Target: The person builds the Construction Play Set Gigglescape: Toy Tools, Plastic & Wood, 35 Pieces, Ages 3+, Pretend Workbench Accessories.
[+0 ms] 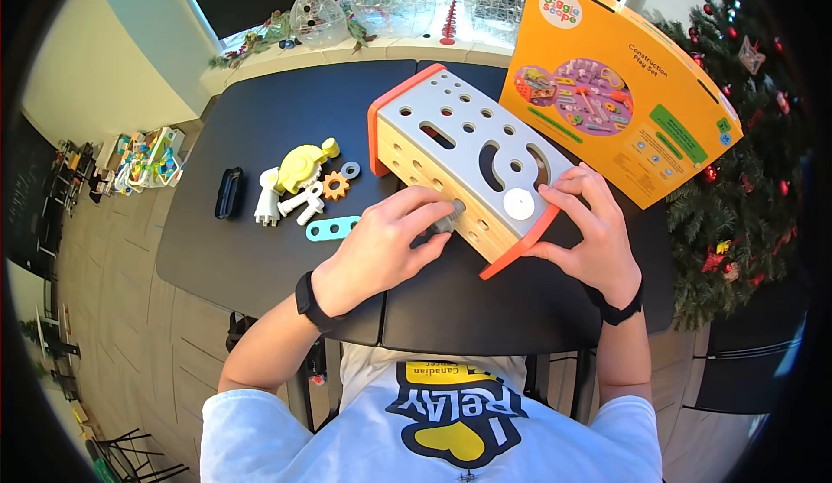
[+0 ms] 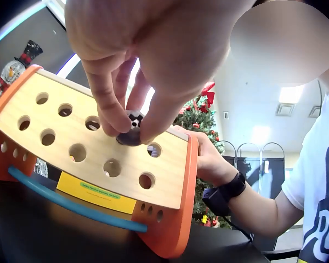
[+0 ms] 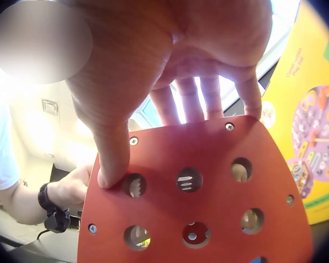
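A toy workbench box with a grey top, a wooden side and red-orange end panels stands tilted on the table. My left hand pinches a small grey piece at a hole in the wooden side; in the left wrist view, the fingertips of my left hand hold this dark piece against an upper-row hole. My right hand grips the near end panel, thumb on its face and fingers over the top edge. A white disc sits on the grey top near those fingers.
Left of the box on the black table lie a yellow-green piece, an orange gear, a grey ring, white pieces, a teal strip and a black object. An orange carton stands behind right.
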